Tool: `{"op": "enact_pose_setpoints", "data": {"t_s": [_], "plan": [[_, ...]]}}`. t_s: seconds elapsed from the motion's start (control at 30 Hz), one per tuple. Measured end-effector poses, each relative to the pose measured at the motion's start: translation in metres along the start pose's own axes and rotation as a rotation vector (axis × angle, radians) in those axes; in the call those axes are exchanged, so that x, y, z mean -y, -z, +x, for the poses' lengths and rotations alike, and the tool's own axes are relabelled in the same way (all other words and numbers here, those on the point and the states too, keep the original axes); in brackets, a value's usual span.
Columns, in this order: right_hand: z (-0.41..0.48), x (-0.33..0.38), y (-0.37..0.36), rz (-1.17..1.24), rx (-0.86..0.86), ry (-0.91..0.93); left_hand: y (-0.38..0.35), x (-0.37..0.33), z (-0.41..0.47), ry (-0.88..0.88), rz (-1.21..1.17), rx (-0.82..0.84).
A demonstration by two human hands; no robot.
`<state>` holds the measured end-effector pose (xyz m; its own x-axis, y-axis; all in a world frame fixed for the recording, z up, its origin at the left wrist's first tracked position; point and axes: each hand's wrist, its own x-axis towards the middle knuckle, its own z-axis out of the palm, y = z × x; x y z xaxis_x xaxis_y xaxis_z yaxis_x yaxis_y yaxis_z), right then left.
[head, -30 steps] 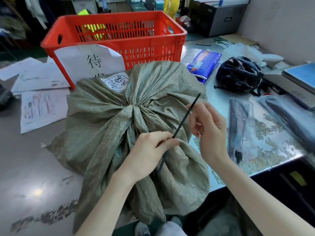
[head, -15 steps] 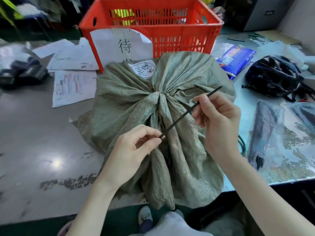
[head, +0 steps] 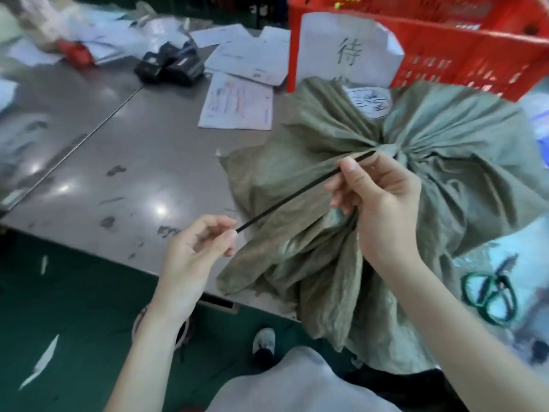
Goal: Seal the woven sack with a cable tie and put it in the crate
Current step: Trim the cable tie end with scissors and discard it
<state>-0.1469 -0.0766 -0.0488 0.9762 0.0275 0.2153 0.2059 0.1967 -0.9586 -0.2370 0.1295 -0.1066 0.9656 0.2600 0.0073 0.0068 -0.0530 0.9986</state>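
Note:
A grey-green woven sack (head: 463, 162) lies on the metal table, its mouth gathered into a bunch near the middle, with a white label on top. A black cable tie (head: 285, 199) stretches straight across its left side. My left hand (head: 196, 251) pinches the tie's lower left end, off the sack's edge. My right hand (head: 377, 200) pinches the tie near its upper end, close to the gathered neck. The red plastic crate (head: 463, 52) stands behind the sack with a white paper sign on its front.
Papers (head: 237, 105) and black devices (head: 169, 65) lie on the grey table (head: 118, 162) to the left. Green-handled scissors (head: 490, 295) rest at the right beside the sack. The table's front edge runs below my left hand, with green floor beneath.
The view has swung left, so sack and crate now sit at the right. My left hand has drawn away to the left along the tie, and the tie lies flatter.

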Motion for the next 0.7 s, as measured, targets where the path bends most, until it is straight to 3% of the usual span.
{"op": "enact_pose_setpoints", "data": {"t_s": [0.23,0.4,0.7], "plan": [[-0.014,-0.037,-0.053,-0.179,0.514,-0.263,0.065,0.059,-0.053,0.172,-0.110,-0.366],[-0.040,-0.068,-0.096,-0.273,0.806,-0.365,0.102,0.100,-0.102,0.251,-0.285,-0.524],[-0.098,-0.136,-0.158,-0.626,1.225,-0.383,0.152,0.154,-0.151,0.399,-0.321,-0.820]]}}
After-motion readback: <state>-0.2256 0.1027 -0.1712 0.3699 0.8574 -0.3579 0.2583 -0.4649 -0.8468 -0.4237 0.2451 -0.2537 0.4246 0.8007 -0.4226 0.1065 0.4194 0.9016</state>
